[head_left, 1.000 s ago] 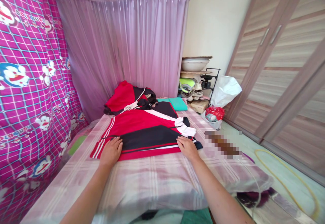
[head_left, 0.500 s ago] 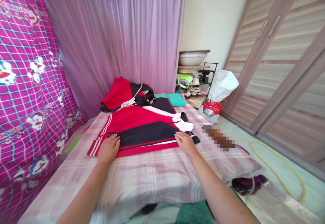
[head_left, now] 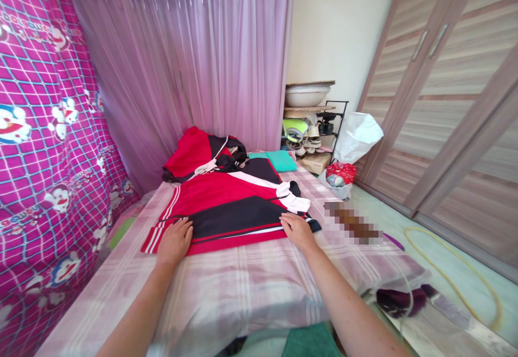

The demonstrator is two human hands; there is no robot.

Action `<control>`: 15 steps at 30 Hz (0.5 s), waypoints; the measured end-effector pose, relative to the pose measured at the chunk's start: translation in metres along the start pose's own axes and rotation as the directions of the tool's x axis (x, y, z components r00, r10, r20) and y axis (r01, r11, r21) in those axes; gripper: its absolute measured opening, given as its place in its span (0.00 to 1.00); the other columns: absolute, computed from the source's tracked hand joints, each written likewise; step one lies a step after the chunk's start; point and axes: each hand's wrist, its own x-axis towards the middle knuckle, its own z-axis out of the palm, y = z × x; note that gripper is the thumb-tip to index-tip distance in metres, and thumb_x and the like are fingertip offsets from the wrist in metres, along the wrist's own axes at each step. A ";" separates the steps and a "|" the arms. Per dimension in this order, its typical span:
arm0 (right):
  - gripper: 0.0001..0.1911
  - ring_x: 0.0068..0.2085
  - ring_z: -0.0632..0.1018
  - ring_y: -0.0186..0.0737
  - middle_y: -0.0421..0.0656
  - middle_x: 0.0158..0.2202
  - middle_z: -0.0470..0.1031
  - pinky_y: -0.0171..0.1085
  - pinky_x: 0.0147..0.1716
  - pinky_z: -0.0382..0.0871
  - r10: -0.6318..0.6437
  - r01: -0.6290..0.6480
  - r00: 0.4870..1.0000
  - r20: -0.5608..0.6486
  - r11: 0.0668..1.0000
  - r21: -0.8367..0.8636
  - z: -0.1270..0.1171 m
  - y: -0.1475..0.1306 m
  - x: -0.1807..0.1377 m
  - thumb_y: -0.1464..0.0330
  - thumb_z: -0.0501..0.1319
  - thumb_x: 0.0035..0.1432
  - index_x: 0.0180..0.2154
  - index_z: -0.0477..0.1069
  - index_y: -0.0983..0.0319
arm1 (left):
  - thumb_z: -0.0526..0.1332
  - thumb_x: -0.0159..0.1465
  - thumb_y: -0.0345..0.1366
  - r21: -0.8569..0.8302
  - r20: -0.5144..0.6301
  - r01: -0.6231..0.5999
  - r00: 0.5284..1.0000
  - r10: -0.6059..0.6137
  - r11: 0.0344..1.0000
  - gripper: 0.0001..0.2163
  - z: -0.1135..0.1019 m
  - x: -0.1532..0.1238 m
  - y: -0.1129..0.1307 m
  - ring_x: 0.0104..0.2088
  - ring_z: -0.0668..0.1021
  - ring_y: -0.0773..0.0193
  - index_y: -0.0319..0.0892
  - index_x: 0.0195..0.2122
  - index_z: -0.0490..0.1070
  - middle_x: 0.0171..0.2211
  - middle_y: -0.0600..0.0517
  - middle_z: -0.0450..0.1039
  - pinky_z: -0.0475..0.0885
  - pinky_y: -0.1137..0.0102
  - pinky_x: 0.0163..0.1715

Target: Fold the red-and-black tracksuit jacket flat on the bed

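Observation:
A red, black and white sports jacket (head_left: 226, 214) lies spread on the plaid bedsheet (head_left: 234, 281), its striped hem toward the left. My left hand (head_left: 176, 240) rests flat on the jacket's lower left part, near the white stripes, fingers extended. On the right, my right hand (head_left: 298, 229) lies palm down on the garment's near edge, beside a white section (head_left: 293, 201). Neither hand holds anything. Behind the jacket is a crumpled red and black garment (head_left: 188, 152). A folded turquoise cloth (head_left: 281, 161) sits at the far right.
Purple curtains (head_left: 194, 65) hang behind the bed, and a pink patterned cloth (head_left: 48, 130) hangs at the left. A shoe rack (head_left: 336, 122), a white bag (head_left: 358, 135) and a wooden wardrobe (head_left: 437, 87) stand right. A yellow hose (head_left: 449, 287) lies on the floor.
The whole view has shifted slightly, with the scene sitting a little lower. Both hands keep the same places on the jacket, and the jacket looks unchanged.

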 end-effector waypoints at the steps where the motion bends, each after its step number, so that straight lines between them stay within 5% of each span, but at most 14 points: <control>1: 0.17 0.52 0.79 0.45 0.46 0.49 0.80 0.47 0.56 0.71 0.001 -0.001 1.000 -0.004 1.000 0.002 0.000 0.000 0.000 0.68 0.54 0.62 0.43 0.81 0.57 | 0.46 0.68 0.42 0.000 0.006 -0.001 1.000 0.001 1.000 0.22 -0.001 0.000 0.000 0.57 0.75 0.51 0.41 0.50 0.77 0.55 0.42 0.75 0.68 0.52 0.59; 15: 0.16 0.50 0.80 0.45 0.46 0.47 0.81 0.46 0.55 0.72 -0.009 0.009 1.000 -0.029 1.000 0.014 0.001 0.002 0.000 0.69 0.55 0.61 0.41 0.81 0.56 | 0.46 0.68 0.43 -0.010 -0.009 -0.018 1.000 0.018 1.000 0.23 0.003 0.000 -0.002 0.56 0.75 0.50 0.39 0.49 0.77 0.54 0.41 0.75 0.68 0.51 0.58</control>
